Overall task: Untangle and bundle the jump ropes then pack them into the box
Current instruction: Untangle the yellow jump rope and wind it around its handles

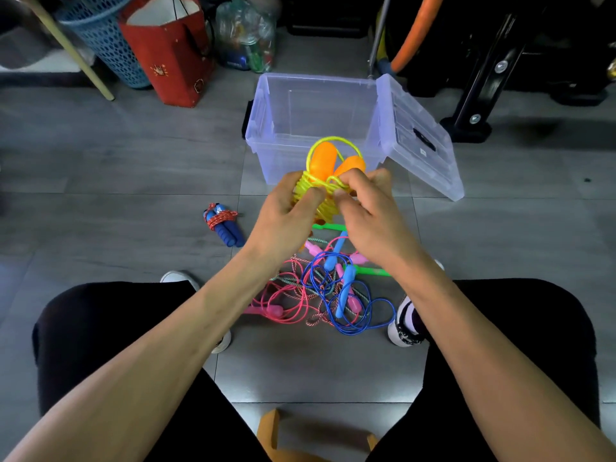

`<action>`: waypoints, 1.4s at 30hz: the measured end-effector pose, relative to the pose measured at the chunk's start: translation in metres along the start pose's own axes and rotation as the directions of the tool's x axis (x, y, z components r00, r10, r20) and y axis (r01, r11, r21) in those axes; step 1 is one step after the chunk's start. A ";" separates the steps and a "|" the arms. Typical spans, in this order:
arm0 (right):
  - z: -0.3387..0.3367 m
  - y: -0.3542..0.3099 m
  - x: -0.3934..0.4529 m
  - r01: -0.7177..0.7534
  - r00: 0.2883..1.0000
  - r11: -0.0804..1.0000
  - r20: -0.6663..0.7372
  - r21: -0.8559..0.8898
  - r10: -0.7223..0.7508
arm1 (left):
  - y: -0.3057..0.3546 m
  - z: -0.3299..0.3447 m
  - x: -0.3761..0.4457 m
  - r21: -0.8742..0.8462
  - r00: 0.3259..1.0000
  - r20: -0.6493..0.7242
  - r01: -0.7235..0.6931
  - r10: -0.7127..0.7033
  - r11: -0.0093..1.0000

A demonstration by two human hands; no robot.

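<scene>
Both hands on yellow rope bundle, held above floor just in front of box.

Left hand curled round coiled yellow cord; right hand pinching cord at top of the wraps, beside the two orange handles standing up out of the coil. Wrapping looks near finished, last turn or tuck apparently in hand. Progress, judged: one rope with blue handles already bundled, lying on floor left of hands, not yet boxed; box open and holding nothing visible, lid leaning at its right side. Tangled heap of pink, blue, green and braided ropes on floor between the feet, untouched. Most of task left. Surface: grey floor tiles. Room dim and cluttered: red paper bag, blue mesh basket, black equipment frame behind.
</scene>
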State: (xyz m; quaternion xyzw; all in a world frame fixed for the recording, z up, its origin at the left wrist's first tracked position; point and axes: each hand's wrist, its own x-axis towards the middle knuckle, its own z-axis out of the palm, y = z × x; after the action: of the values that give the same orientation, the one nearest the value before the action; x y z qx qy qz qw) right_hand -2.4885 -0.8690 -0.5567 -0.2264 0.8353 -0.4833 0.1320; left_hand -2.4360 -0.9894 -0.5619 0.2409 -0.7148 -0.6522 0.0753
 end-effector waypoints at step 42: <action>-0.010 0.024 0.006 0.611 0.734 0.559 0.137 -0.561 -0.665 | 0.005 -0.016 -0.007 0.111 0.976 0.166 0.120 -0.138 0.986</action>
State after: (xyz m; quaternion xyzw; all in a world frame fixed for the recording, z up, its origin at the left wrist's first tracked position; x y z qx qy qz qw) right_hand -2.5042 -0.8539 -0.5723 -0.5196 0.8052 -0.2340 -0.1642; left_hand -2.4245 -1.0005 -0.5534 0.2327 -0.7334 -0.6374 -0.0419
